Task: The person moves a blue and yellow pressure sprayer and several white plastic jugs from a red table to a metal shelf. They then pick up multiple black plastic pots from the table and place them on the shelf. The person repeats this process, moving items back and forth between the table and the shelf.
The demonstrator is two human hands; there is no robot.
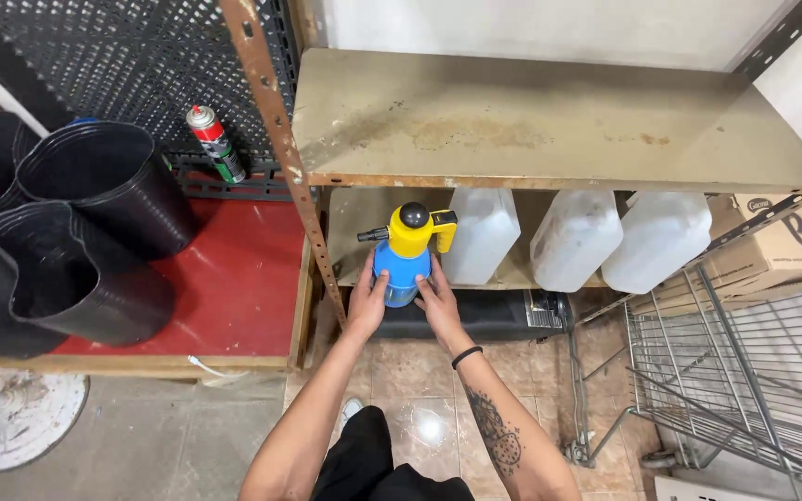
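Both hands clasp a blue pump sprayer [401, 269] with a yellow top, standing upright at the front edge of the lower shelf [350, 264] of a rusty metal rack. The left hand [367, 304] wraps its left side, the right hand [438, 301] its right, fingers pressed together against the bottle. Just beside it stand 3 white jugs [573, 237] (translucent plastic). Black pots [95, 223] sit well apart at left.

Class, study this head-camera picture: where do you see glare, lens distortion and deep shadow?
Head view: glare spot on the glossy beige floor tile; the rusty metal shelf upright leans from wide-angle distortion; shadow under the lower shelf behind the blue-and-yellow pump sprayer, held in both hands.
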